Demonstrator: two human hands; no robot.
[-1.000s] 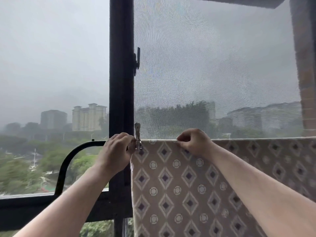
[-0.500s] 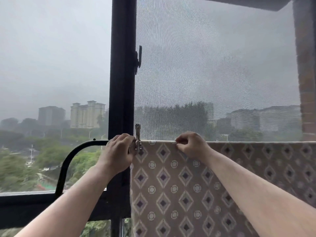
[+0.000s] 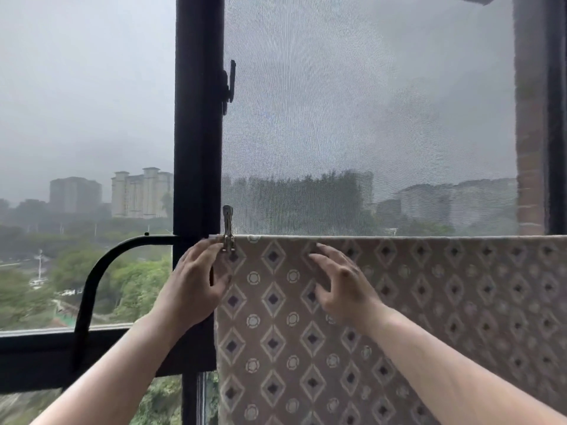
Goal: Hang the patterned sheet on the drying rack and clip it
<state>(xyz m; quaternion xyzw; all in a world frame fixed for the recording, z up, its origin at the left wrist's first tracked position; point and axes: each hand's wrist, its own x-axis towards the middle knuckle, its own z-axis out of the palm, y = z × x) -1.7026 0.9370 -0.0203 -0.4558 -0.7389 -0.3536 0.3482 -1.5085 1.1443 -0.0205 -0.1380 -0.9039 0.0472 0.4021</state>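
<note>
The patterned sheet [image 3: 429, 302], beige-brown with diamonds and circles, hangs over the rack's top bar across the right half of the view. A metal clip [image 3: 228, 230] stands upright on its top left corner, clamped over the sheet's edge. The black rack bar [image 3: 101, 265] curves down on the left. My left hand [image 3: 193, 286] is just below the clip, fingers spread and loose, fingertips near the sheet's left edge. My right hand [image 3: 340, 283] hovers in front of the sheet with fingers relaxed, holding nothing.
A black window post [image 3: 198, 118] rises behind the clip, with a latch [image 3: 230, 85] on it. A mesh screen [image 3: 368, 118] fills the window behind the sheet. A brick wall [image 3: 529, 148] stands at the right. Trees and tower blocks lie far below.
My left hand has let go of the clip and dropped lower. My right hand has released the sheet's top edge and opened, moving down and away from the bar.
</note>
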